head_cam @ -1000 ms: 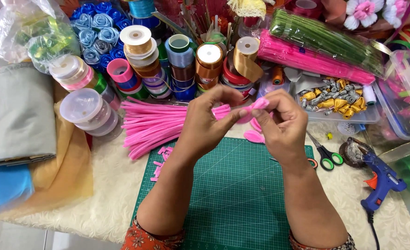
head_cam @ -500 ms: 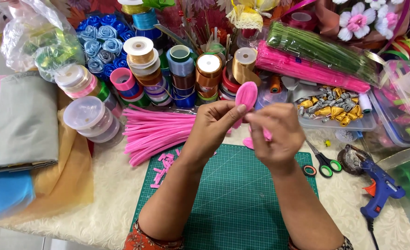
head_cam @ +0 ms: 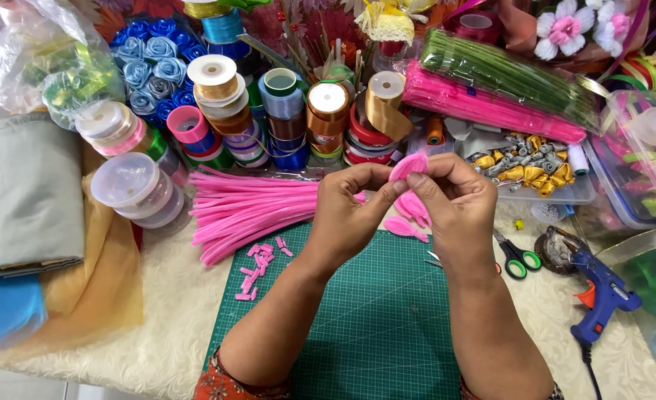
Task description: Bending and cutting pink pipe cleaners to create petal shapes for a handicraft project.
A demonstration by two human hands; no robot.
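Note:
Both hands meet above the green cutting mat (head_cam: 387,326). My left hand (head_cam: 346,215) and my right hand (head_cam: 458,204) pinch a small pink petal-shaped piece (head_cam: 408,166) between their fingertips, held up over the far edge of the mat. More pink petal pieces (head_cam: 411,215) lie on the table just behind the hands. A pile of pink fuzzy stems (head_cam: 246,207) lies left of my left hand. Short pink offcuts (head_cam: 257,263) are scattered on the mat's left corner.
Ribbon spools (head_cam: 283,111) crowd the back of the table. Green-handled scissors (head_cam: 517,255) and a blue glue gun (head_cam: 602,292) lie to the right. A clear tray of gold pieces (head_cam: 524,167), packs of pink and green stems (head_cam: 491,89), stacked lidded tubs (head_cam: 131,185) and folded fabric (head_cam: 24,200) surround the mat.
The hands have turned and reshaped the pink piece; it now sits lower between the fingertips of both hands, and the hands have closed in around it.

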